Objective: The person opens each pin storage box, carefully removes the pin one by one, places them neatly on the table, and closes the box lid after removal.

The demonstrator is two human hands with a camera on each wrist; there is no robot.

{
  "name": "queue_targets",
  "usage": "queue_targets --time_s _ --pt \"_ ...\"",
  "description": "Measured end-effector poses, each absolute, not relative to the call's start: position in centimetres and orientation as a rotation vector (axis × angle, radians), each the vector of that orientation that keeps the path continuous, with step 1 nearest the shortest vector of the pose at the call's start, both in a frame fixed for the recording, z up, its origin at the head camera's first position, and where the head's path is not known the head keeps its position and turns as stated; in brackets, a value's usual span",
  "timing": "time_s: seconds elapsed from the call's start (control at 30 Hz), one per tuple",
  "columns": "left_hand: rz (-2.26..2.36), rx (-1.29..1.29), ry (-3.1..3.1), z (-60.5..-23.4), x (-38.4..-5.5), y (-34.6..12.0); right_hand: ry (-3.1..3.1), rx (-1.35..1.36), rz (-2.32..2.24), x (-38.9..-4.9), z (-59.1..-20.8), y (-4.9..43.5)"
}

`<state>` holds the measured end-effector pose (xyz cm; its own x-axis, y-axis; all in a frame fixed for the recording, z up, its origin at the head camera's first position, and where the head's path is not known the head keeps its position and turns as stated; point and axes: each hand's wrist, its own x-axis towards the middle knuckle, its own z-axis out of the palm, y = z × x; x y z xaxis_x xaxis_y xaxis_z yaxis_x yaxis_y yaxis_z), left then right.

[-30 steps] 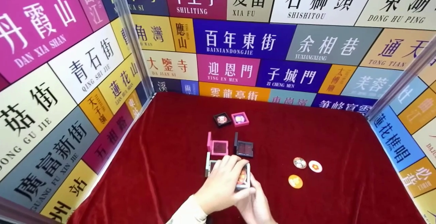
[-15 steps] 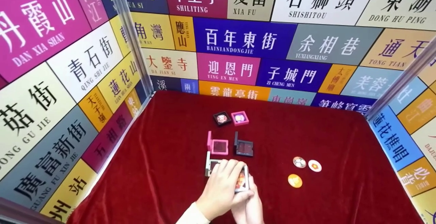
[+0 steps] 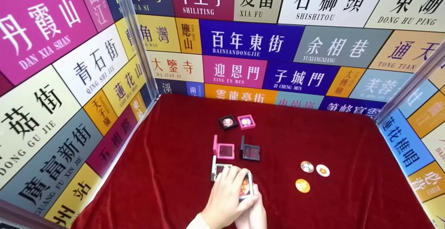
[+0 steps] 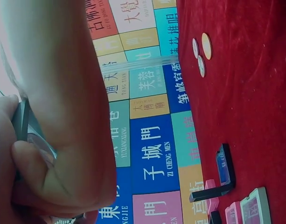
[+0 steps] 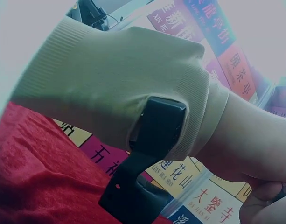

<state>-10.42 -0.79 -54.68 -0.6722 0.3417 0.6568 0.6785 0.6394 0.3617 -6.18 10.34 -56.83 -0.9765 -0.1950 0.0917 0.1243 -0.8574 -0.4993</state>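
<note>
A small pale-grey square case (image 3: 249,183) with a clear window sits between my two hands in the head view. An orange-and-red round badge (image 3: 244,188) shows inside it. From the left, my left hand (image 3: 224,196) lies over the case, its fingers bent across the top and the thumb along the near edge. Beneath, my right hand (image 3: 253,210) supports it, mostly hidden by the left. Just beyond the left fingers stands a pale-green case (image 3: 213,168) with its lid up. The left wrist view shows the held case's dark-looking edge (image 4: 21,120) gripped by fingers.
Lid-up pink (image 3: 226,151) and black (image 3: 251,151) cases stand farther back. Behind them lie a black case (image 3: 228,121) and a pink case (image 3: 246,121), each with a badge. Three round badges, patterned (image 3: 307,166), white (image 3: 323,170) and orange (image 3: 302,186), lie right on red cloth (image 3: 347,145).
Both hands and the held case have shifted slightly toward me, and the right hand has drawn left under the left one. The other cases and badges stay put.
</note>
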Motion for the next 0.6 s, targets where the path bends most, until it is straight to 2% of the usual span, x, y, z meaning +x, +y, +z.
queue_targets --time_s 0.37,0.6 --pt "-0.832 -0.76 -2.291 -54.5 -10.1 -0.6 0.78 -0.022 -2.86 -5.9 -56.0 10.2" --pt "-0.855 -0.878 -2.286 -54.1 -10.4 -1.7 0.831 -0.255 -2.817 -6.0 -56.1 10.6"
